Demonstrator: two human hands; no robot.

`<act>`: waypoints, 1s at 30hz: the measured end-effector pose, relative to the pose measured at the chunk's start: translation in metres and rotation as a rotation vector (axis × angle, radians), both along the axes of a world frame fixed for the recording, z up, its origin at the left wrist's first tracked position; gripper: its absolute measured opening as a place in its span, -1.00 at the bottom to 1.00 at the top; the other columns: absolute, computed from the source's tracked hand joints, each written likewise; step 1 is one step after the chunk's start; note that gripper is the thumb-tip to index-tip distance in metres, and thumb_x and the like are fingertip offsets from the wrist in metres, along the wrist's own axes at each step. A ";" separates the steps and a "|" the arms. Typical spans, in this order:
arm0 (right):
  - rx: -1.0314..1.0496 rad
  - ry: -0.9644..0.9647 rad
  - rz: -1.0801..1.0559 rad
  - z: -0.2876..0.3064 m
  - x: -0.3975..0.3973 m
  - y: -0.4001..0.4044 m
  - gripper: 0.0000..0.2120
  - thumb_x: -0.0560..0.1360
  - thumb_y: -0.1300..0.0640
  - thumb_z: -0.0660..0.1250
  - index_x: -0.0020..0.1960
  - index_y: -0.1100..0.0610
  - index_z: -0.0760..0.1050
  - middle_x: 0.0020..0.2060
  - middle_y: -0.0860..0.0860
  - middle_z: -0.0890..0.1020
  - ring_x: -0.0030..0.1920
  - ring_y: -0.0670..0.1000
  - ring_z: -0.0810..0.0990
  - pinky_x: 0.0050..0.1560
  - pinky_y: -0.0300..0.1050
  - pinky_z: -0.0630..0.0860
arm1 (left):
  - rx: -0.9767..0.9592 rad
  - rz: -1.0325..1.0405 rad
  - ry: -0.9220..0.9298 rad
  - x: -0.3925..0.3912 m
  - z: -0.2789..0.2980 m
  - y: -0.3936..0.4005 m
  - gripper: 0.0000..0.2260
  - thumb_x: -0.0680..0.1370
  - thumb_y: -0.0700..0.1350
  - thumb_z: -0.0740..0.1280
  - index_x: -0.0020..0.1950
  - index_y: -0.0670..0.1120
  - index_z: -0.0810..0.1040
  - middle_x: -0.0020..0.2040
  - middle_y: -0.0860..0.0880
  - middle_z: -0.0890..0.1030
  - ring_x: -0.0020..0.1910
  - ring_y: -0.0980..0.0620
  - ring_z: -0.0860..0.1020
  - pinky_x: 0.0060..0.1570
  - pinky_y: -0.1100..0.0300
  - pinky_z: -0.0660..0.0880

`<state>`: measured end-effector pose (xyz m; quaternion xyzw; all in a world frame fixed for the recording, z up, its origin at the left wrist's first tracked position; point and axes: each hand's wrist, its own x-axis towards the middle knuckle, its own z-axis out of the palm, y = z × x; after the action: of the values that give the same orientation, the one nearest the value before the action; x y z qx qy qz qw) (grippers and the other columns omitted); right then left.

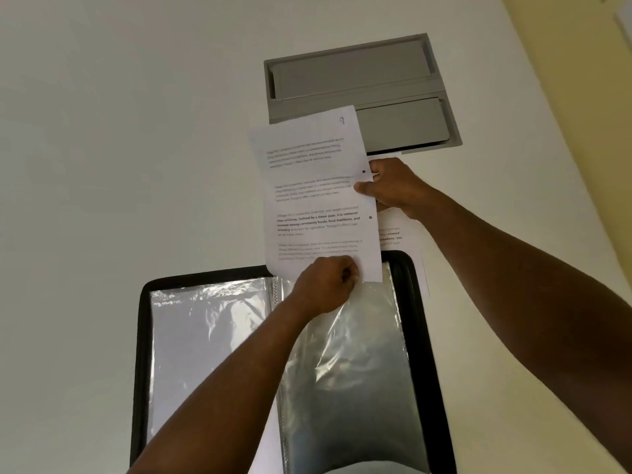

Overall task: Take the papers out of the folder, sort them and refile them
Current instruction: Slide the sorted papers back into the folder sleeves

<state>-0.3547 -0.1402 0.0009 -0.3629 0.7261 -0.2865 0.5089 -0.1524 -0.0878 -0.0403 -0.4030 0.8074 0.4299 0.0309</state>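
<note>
A printed sheet (318, 196), marked with a handwritten 9 in its top corner, is held above the far edge of an open black folder (429, 336) lying at the near edge of the white desk (119, 148). The left hand (326, 285) pinches the sheet's lower edge with clenched fingers, at the mouth of the right-hand plastic sleeve (345, 354). The right hand (393, 186) grips the sheet's right edge.

The thin sleeve could bunch or tear at its mouth, and the sheet could crease if dragged at a slant.

Both visible sleeves look empty. More printed paper (396, 234) lies on the desk beyond the folder's far right corner, mostly hidden by the sheet and the right arm. A grey recessed panel (359, 80) sits in the desk farther back.
</note>
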 end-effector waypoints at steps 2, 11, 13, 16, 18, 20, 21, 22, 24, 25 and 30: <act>0.043 0.016 0.007 0.000 -0.008 -0.002 -0.65 0.54 0.19 0.37 0.31 0.17 0.47 0.05 0.01 0.59 -0.11 -0.02 0.62 -0.25 -0.19 0.60 | -0.022 0.009 -0.020 -0.004 0.000 0.003 -0.90 0.53 -0.16 0.28 -0.03 -0.13 0.58 -0.12 -0.02 0.63 -0.13 -0.02 0.58 -0.09 0.05 0.54; 0.149 0.014 -0.016 -0.007 -0.031 -0.016 -0.64 0.52 0.19 0.40 0.29 0.15 0.47 0.09 0.06 0.63 -0.03 0.05 0.65 -0.17 -0.10 0.60 | -0.082 0.055 -0.083 -0.009 0.000 0.010 -0.87 0.58 -0.10 0.24 0.06 -0.08 0.53 -0.08 0.01 0.62 -0.12 0.01 0.55 -0.17 0.17 0.42; 0.165 -0.010 -0.005 -0.010 -0.033 -0.018 -0.66 0.52 0.19 0.40 0.28 0.15 0.48 0.09 0.05 0.64 -0.01 0.05 0.65 -0.12 -0.07 0.60 | -0.109 0.058 -0.088 -0.009 0.000 0.010 -0.87 0.58 -0.09 0.23 0.06 -0.06 0.53 -0.07 0.03 0.61 -0.13 0.04 0.53 -0.18 0.18 0.38; 0.172 -0.060 -0.002 -0.011 -0.036 -0.017 -0.74 0.52 0.19 0.39 0.19 0.12 0.50 0.05 0.03 0.65 -0.04 0.01 0.66 -0.18 -0.09 0.59 | -0.090 0.053 -0.088 -0.010 0.000 0.008 -0.87 0.57 -0.07 0.25 0.06 -0.05 0.53 -0.08 0.05 0.61 -0.17 0.08 0.49 -0.18 0.18 0.38; 0.165 -0.090 -0.012 -0.012 -0.037 -0.017 -0.77 0.52 0.19 0.39 0.16 0.10 0.50 0.03 0.02 0.65 -0.05 0.00 0.66 -0.18 -0.10 0.59 | -0.017 0.055 -0.053 -0.012 -0.001 0.007 -0.89 0.55 -0.04 0.29 0.01 -0.03 0.56 -0.12 0.07 0.62 -0.17 0.10 0.52 -0.17 0.17 0.46; 0.156 -0.117 -0.024 -0.013 -0.035 -0.016 -0.75 0.53 0.19 0.38 0.19 0.12 0.50 0.02 0.02 0.65 -0.05 -0.01 0.66 -0.18 -0.12 0.60 | 0.056 0.055 -0.012 -0.016 -0.001 0.007 -0.89 0.54 -0.01 0.32 -0.04 -0.02 0.58 -0.14 0.07 0.62 -0.15 0.09 0.56 -0.11 0.15 0.52; 0.148 -0.130 -0.029 -0.014 -0.033 -0.015 -0.75 0.53 0.19 0.38 0.20 0.13 0.50 0.03 0.03 0.65 -0.05 -0.01 0.66 -0.17 -0.13 0.60 | 0.083 0.047 0.003 -0.019 -0.002 0.007 -0.89 0.55 -0.02 0.33 -0.04 -0.03 0.59 -0.14 0.08 0.62 -0.15 0.09 0.56 -0.10 0.17 0.52; 0.138 -0.145 -0.032 -0.015 -0.030 -0.015 -0.74 0.53 0.19 0.37 0.21 0.14 0.50 0.05 0.04 0.65 -0.05 -0.01 0.66 -0.15 -0.13 0.61 | 0.105 0.038 0.017 -0.022 -0.002 0.007 -0.89 0.55 -0.04 0.33 -0.04 -0.05 0.60 -0.14 0.07 0.61 -0.15 0.10 0.55 -0.11 0.22 0.50; 0.121 -0.182 -0.039 -0.018 -0.025 -0.014 -0.72 0.54 0.20 0.37 0.23 0.16 0.50 0.09 0.07 0.64 -0.03 0.00 0.66 -0.10 -0.11 0.62 | 0.131 0.036 0.038 -0.027 -0.002 0.008 -0.88 0.57 -0.08 0.33 0.00 -0.09 0.62 -0.11 0.05 0.62 -0.15 0.13 0.54 -0.16 0.36 0.41; 0.115 -0.196 -0.041 -0.019 -0.023 -0.012 -0.72 0.54 0.21 0.37 0.24 0.16 0.50 0.10 0.07 0.64 -0.02 0.00 0.66 -0.08 -0.10 0.62 | 0.141 0.045 0.045 -0.029 -0.002 0.008 -0.88 0.57 -0.10 0.32 0.01 -0.10 0.62 -0.09 0.04 0.64 -0.15 0.14 0.54 -0.18 0.42 0.37; 0.141 -0.199 0.001 -0.021 -0.027 -0.005 -0.79 0.53 0.21 0.37 0.16 0.11 0.51 0.00 0.01 0.66 -0.08 -0.04 0.67 -0.18 -0.15 0.63 | 0.134 0.071 0.055 -0.031 -0.003 0.007 -0.89 0.56 -0.11 0.33 -0.01 -0.09 0.64 -0.15 0.07 0.62 -0.19 0.16 0.53 -0.22 0.43 0.35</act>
<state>-0.3812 -0.1450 -0.0202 -0.2964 0.6902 -0.2690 0.6028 -0.1834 -0.0804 -0.0437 -0.4163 0.7626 0.4947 0.0201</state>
